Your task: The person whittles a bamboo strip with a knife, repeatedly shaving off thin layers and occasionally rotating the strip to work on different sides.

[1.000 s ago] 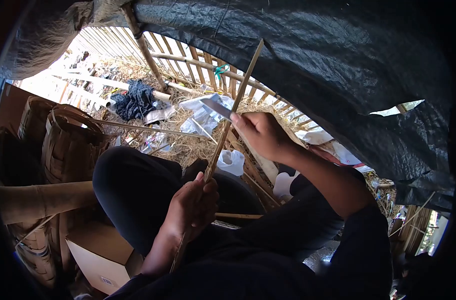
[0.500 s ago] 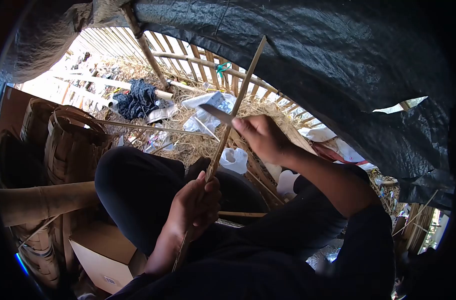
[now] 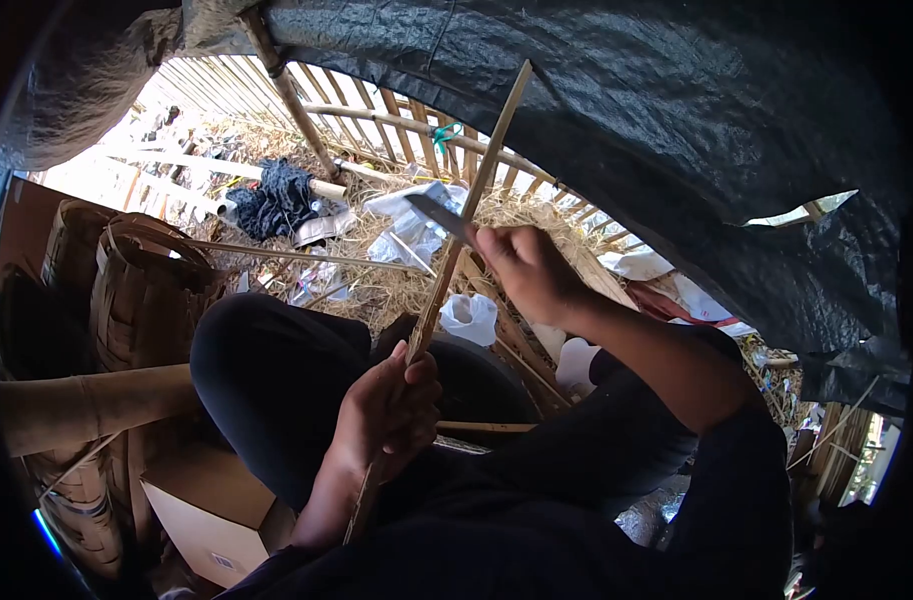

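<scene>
A long, flat bamboo strip (image 3: 496,150) slants up from my lap towards the dark sheet. My left hand (image 3: 389,408) is wrapped round its lower part, thumb along the top, and the strip's lower end runs back beside my forearm. My right hand (image 3: 522,272) grips a knife (image 3: 439,218) whose handle is hidden in the fingers. The blade points to the upper left and crosses the strip at about its middle, against or very close to it.
Woven bamboo baskets (image 3: 147,290), a thick bamboo pole (image 3: 97,405) and a cardboard box (image 3: 202,510) are on my left. Straw, plastic bags (image 3: 468,318) and a dark cloth (image 3: 277,200) lie ahead. A black tarp (image 3: 657,130) hangs before a bamboo fence (image 3: 377,118).
The knife blade has tilted, its tip a little higher and further right. The strip's upper end has shifted slightly left and up. Both hands keep their grips.
</scene>
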A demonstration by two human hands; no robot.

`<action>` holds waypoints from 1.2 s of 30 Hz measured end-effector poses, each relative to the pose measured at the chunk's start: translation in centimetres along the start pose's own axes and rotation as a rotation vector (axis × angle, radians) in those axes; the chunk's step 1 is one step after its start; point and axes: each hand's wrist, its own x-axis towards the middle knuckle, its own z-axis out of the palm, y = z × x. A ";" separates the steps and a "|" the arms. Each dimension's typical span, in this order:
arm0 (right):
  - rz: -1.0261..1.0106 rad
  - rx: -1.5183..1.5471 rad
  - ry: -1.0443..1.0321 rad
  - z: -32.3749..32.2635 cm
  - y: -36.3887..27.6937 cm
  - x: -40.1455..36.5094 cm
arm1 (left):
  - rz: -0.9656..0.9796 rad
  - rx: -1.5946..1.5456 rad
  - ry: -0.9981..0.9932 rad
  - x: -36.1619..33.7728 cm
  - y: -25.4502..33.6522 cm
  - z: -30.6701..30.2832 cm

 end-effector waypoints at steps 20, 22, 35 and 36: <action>-0.171 -0.047 0.082 3.0 -0.3 -1.4 | -0.020 -0.047 -0.047 -0.1 0.2 -0.1; 0.119 -0.061 -0.008 -0.4 0.6 0.9 | 0.013 -0.031 -0.026 0.0 -0.1 -0.1; -0.027 0.010 -0.066 2.0 -0.9 -2.2 | -0.015 -0.005 -0.069 -0.2 -0.1 -0.3; 0.139 0.000 -0.273 -0.2 -1.2 -1.5 | -0.002 0.024 -0.036 -0.2 -0.2 -0.1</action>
